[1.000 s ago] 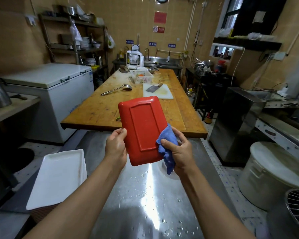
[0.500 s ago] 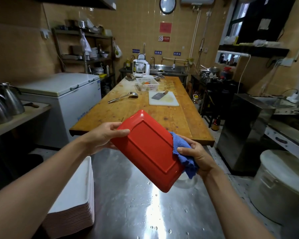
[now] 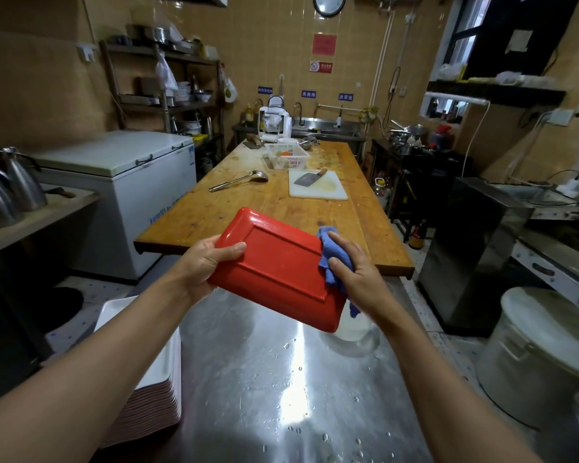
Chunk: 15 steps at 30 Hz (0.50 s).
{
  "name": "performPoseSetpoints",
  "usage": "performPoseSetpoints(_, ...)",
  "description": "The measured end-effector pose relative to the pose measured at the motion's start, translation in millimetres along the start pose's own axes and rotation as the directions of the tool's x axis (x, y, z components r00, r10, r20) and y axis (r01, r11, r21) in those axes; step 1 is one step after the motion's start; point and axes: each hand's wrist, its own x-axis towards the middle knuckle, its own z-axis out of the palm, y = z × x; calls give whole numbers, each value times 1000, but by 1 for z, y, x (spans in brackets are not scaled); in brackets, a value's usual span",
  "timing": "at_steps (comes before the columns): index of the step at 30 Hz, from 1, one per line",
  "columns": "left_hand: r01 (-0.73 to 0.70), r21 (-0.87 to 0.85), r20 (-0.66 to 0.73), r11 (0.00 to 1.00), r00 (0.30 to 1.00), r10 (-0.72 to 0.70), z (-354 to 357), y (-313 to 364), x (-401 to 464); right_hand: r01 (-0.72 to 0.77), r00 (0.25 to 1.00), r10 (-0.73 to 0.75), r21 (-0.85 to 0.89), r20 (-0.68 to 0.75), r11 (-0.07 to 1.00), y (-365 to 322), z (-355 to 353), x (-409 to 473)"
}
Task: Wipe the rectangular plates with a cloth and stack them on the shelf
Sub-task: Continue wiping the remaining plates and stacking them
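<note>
A red rectangular plate (image 3: 281,267) is held tilted, underside towards me, above the steel counter (image 3: 281,396). My left hand (image 3: 203,262) grips its left short edge, thumb on the underside. My right hand (image 3: 351,267) holds a blue cloth (image 3: 330,259) and presses it against the plate's right edge. A stack of rectangular plates (image 3: 148,389), white on top, sits at the counter's left edge, partly hidden by my left forearm.
Beyond the counter runs a long wooden table (image 3: 281,202) with a ladle (image 3: 238,182), a white cutting board with a cleaver (image 3: 316,183) and a white basket (image 3: 286,155). A white chest freezer (image 3: 124,182) stands left, metal shelving (image 3: 168,95) behind it. A large lidded pot (image 3: 545,352) stands at the right.
The plate has turned from upright to lying slanted with its long side across. My right hand with the cloth has shifted along the plate's right edge. The view has tilted up.
</note>
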Motion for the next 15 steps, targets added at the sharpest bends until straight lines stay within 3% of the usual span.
performPoseSetpoints(7, -18, -192, -203, 981, 979, -22, 13, -10, 8, 216, 974, -228, -334, 3, 918, 27, 24, -25)
performPoseSetpoints(12, -35, -288, -239, 957, 970, -37, 31, -12, 4, 312, 902, -429, -616, -48, 723, 33, 46, -30)
performPoseSetpoints(15, -81, -278, -238, 957, 971, 14, 45, -16, -3, 344, 865, -500, -681, -38, 646, 20, 67, -32)
